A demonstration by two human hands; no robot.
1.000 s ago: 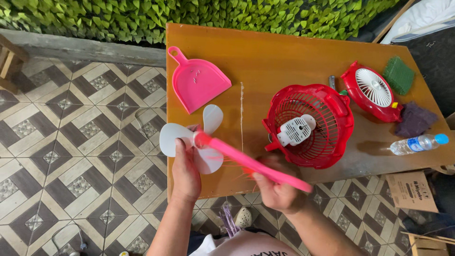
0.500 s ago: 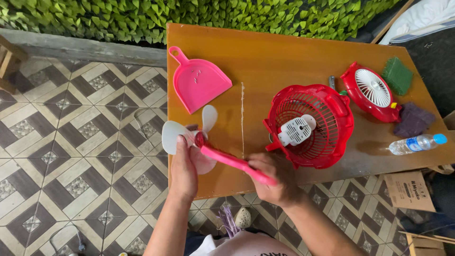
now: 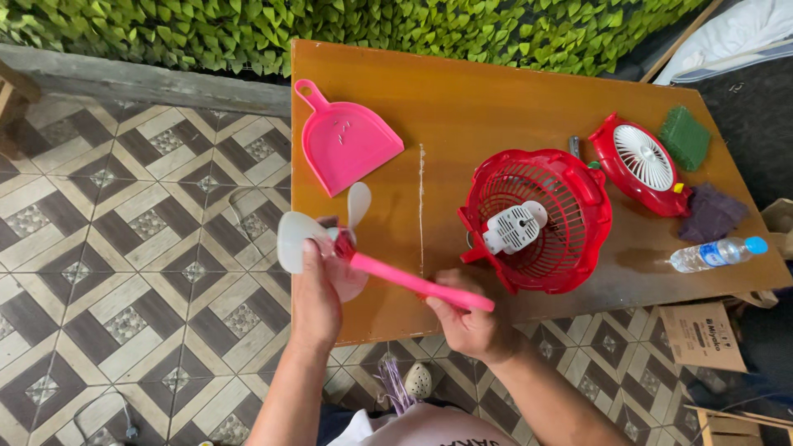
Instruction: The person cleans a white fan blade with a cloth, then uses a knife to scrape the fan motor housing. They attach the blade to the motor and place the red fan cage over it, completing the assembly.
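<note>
My left hand [image 3: 318, 289] grips a white three-bladed fan propeller [image 3: 297, 235] at the near left edge of the orange-brown table [image 3: 496, 91]. My right hand [image 3: 471, 318] holds a pink hand brush [image 3: 413, 283] by its handle, with the brush's far end against the propeller's hub. A red fan grille with a white motor housing [image 3: 537, 219] lies face up on the table just right of my hands. A pink dustpan [image 3: 347, 140] lies beyond the propeller.
A second red fan cover with a white centre [image 3: 643, 163], a green scouring pad [image 3: 688, 137], a dark purple cloth [image 3: 710, 212] and a plastic water bottle [image 3: 715, 253] sit at the right end. Patterned floor tiles [image 3: 149, 223] lie left; a leafy hedge [image 3: 330, 25] runs behind.
The brush has been drawn back and forth across the propeller hub; my right hand shifted left then slightly back. The propeller turned a little in my left hand.
</note>
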